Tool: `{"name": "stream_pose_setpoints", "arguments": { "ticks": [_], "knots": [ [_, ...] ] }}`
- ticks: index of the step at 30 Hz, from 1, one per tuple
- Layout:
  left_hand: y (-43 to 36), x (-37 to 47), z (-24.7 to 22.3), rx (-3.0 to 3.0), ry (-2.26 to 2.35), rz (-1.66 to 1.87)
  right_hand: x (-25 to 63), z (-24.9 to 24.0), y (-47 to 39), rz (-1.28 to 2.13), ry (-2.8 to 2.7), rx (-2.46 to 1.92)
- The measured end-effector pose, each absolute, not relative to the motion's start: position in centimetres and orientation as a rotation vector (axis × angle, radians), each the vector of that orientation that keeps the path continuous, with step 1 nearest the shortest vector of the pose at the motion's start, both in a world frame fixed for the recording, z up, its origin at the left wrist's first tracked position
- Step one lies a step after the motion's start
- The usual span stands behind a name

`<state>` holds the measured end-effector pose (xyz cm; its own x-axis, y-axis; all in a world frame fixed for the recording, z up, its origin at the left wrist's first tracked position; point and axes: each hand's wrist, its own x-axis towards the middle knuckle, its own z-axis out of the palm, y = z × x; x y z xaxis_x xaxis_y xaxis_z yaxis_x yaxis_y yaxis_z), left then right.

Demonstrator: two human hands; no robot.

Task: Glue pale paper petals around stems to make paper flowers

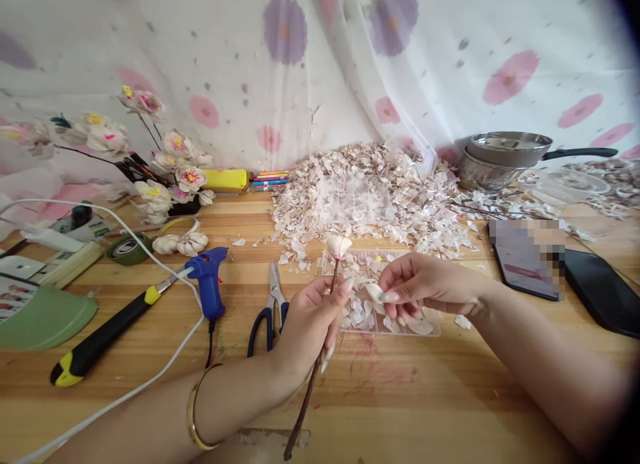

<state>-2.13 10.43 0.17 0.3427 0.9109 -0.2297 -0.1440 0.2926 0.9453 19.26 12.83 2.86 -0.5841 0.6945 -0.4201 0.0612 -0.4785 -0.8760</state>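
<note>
Far left on the wooden worktop (150, 331) there's a green plastic lid thing (45, 317), cut off by the edge, then a black-and-yellow utility knife (100, 337) and a blue glue gun (209, 284) with a white cord. Blue-handled scissors (273, 311) lie just beside the left hand (305, 324), whose grip is pinched tight on a thin brown twig (313, 384) topped with a pale, papery bud (339, 245). The twig stands tilted, low end near the worktop edge. The right hand (425, 287) has fingers closed on a small whitish petal flake (375, 292), over a clear plastic tray (430, 329) of flakes. Behind is a heap of flaky shells (400, 191). Right side: a blurred-out phone (525, 257), steel pans (505, 157). Corner's dark.
</note>
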Motion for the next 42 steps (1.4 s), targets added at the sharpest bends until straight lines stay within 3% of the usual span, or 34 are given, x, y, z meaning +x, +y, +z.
{"name": "stream_pose_setpoints", "arguments": {
  "ticks": [6, 12, 21, 42],
  "knots": [
    [10.2, -2.3, -0.2, 1.029, 0.935, 0.795, 18.2, 3.3, 12.0, 2.229, -1.276, -1.074],
    [10.4, -2.2, -0.1, 1.033, 0.961, 0.817, 17.8, 2.6, 12.1, 2.101, -1.175, -1.116],
    [10.4, -2.1, 0.0, 1.057, 1.024, 0.853, 15.2, 3.1, 10.5, 1.642, -1.23, -1.346],
    [10.2, -2.3, -0.3, 1.07, 1.033, 0.809, 15.4, 3.4, 10.1, 1.505, -1.315, -1.466]
  ]
}}
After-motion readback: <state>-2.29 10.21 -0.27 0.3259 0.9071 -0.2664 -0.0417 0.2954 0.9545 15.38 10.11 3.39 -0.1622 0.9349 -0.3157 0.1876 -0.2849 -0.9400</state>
